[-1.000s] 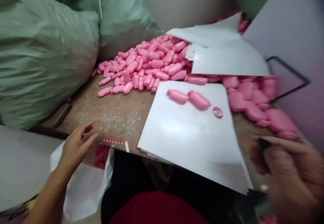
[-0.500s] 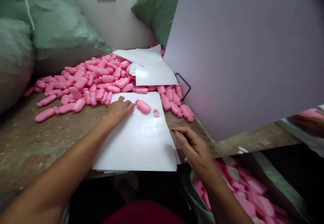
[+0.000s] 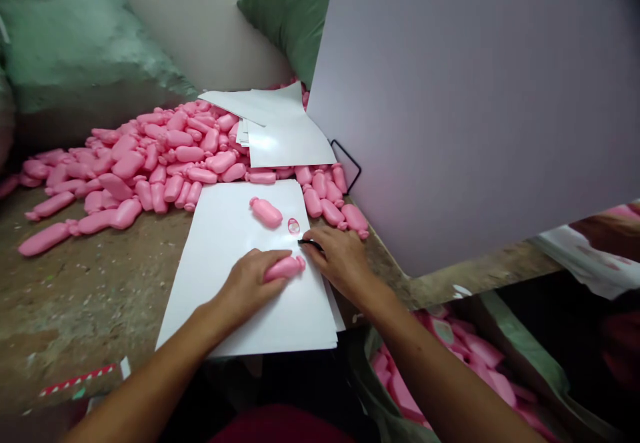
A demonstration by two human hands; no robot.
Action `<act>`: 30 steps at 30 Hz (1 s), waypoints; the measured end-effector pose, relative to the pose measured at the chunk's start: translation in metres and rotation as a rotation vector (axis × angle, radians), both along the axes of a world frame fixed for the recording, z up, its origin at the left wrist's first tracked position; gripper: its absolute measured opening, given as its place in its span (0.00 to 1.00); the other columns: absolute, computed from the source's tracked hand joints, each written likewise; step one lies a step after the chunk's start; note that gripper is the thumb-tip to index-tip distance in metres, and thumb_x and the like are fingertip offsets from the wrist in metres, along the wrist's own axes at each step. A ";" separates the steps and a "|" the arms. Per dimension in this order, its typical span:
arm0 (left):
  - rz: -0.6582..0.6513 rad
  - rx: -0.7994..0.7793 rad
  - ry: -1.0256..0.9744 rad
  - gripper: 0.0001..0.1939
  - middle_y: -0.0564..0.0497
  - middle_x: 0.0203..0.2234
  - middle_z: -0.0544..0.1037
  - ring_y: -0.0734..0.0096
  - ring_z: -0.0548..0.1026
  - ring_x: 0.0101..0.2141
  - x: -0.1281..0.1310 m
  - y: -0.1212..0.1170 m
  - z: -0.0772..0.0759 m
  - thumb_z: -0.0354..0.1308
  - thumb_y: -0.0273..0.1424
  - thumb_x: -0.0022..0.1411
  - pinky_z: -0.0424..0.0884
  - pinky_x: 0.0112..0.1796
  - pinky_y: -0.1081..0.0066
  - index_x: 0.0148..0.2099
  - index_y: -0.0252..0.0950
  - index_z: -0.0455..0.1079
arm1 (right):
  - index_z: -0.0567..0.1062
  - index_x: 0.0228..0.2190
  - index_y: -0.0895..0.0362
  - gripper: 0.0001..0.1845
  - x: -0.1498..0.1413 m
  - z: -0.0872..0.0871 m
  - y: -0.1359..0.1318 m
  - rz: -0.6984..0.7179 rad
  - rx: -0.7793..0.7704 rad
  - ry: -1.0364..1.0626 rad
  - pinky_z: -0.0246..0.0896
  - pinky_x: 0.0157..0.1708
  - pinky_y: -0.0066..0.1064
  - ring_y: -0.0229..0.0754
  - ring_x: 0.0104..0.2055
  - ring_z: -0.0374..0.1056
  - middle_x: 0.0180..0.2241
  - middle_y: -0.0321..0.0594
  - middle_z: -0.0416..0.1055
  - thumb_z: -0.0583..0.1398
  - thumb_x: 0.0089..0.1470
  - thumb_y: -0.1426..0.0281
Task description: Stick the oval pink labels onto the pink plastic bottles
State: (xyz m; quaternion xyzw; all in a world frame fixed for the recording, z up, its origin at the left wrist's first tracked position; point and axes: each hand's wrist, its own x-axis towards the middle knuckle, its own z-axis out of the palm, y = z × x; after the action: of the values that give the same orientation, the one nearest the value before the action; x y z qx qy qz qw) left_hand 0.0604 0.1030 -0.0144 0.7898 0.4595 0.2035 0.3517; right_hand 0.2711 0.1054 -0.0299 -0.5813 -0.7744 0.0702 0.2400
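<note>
My left hand is closed around a small pink plastic bottle, its narrow neck pointing right, low over a stack of white glossy sheets. In my right hand is a thin black tool, pinched between thumb and fingers; most of it is hidden, so its kind is unclear. Its tip lies just below a small oval pink-and-white sticker on the top sheet. A second pink bottle rests on the sheet, left of the sticker.
Many pink bottles are heaped at the back of the worn table, partly under more white sheets. A large pale panel stands at the right. Below it, an open green sack holds pink bottles. Full green sacks lean behind.
My left hand has come from the heap toward the middle of the sheets with a pink bottle. My right hand has moved up and left, bringing the black tool close to the sticker.
</note>
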 end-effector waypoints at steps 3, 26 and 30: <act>-0.083 0.055 0.029 0.16 0.49 0.41 0.82 0.61 0.74 0.36 0.009 -0.001 -0.004 0.55 0.29 0.58 0.67 0.42 0.62 0.48 0.43 0.75 | 0.80 0.36 0.55 0.09 0.000 -0.001 0.002 -0.026 0.000 -0.073 0.52 0.34 0.35 0.46 0.36 0.72 0.35 0.44 0.80 0.58 0.60 0.73; -0.250 0.006 0.156 0.10 0.48 0.45 0.81 0.51 0.76 0.46 0.006 0.018 0.005 0.59 0.31 0.55 0.68 0.47 0.60 0.41 0.42 0.77 | 0.78 0.41 0.51 0.13 0.006 -0.005 0.009 -0.024 -0.080 0.154 0.67 0.39 0.31 0.41 0.40 0.75 0.41 0.37 0.81 0.53 0.64 0.71; -0.269 -0.028 0.198 0.12 0.48 0.48 0.80 0.50 0.75 0.50 0.005 0.017 0.007 0.58 0.32 0.56 0.67 0.49 0.59 0.43 0.41 0.76 | 0.79 0.43 0.50 0.12 0.005 -0.005 0.006 -0.018 -0.053 0.116 0.67 0.41 0.34 0.44 0.41 0.75 0.41 0.39 0.81 0.57 0.61 0.70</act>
State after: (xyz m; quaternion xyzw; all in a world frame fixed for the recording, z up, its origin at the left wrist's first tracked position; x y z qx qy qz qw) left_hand 0.0652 0.1204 -0.0077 0.8554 0.3846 0.0694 0.3399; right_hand 0.2759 0.1113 -0.0348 -0.5892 -0.7518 0.1221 0.2697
